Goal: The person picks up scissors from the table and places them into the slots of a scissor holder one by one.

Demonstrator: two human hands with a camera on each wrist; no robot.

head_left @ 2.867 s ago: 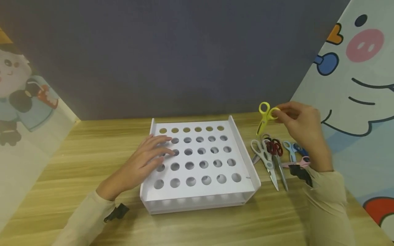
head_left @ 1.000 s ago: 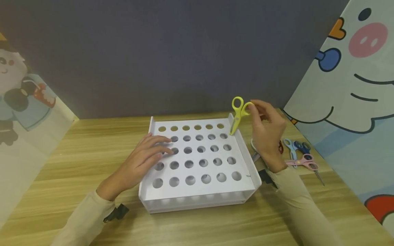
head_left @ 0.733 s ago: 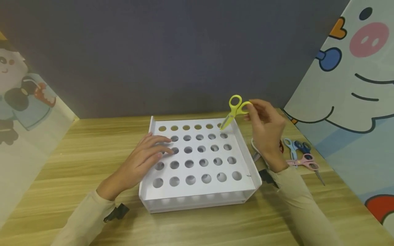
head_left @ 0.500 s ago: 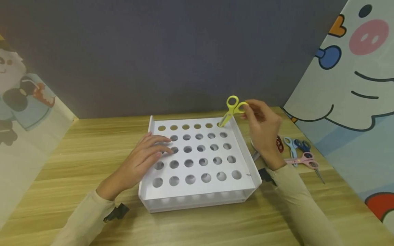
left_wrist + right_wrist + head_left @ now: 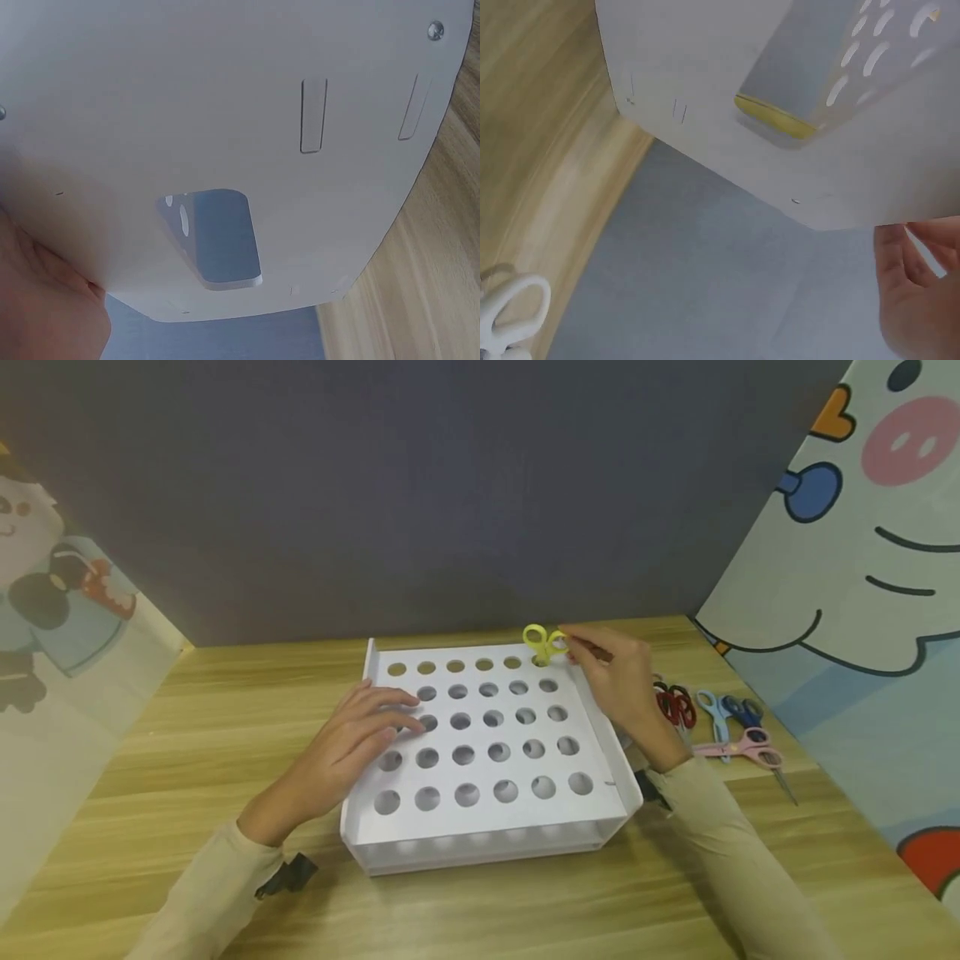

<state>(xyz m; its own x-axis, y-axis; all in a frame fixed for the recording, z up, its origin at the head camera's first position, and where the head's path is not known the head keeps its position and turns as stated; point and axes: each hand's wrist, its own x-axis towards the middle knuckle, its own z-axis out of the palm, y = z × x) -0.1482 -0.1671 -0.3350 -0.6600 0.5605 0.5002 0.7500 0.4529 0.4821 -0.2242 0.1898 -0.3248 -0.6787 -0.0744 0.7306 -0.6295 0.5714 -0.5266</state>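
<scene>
A white rack [image 5: 480,827] with rows of round holes stands on the table. Yellow-handled scissors [image 5: 546,650] are in its back right hole, blades down and hidden below the top. My right hand [image 5: 615,681] pinches their right finger loop between thumb and fingers. My left hand [image 5: 337,747] rests on the rack's left side, fingers spread over the top. In the left wrist view, that hand [image 5: 45,300] lies beside the rack's side panel [image 5: 210,150] with its cut-out. The right wrist view shows my right hand [image 5: 922,300] at the panel's edge, the scissors not visible there.
Right of the rack lie scissors with red [image 5: 678,706], light blue [image 5: 716,714], dark blue [image 5: 742,710] and pink [image 5: 738,747] handles. A white scissor handle [image 5: 525,283] shows in the right wrist view. A grey panel [image 5: 450,510] stands behind the table.
My right hand has carried the yellow scissors left from above the other scissors to the rack, then lowered them into the back right hole. My left hand has stayed on the rack.
</scene>
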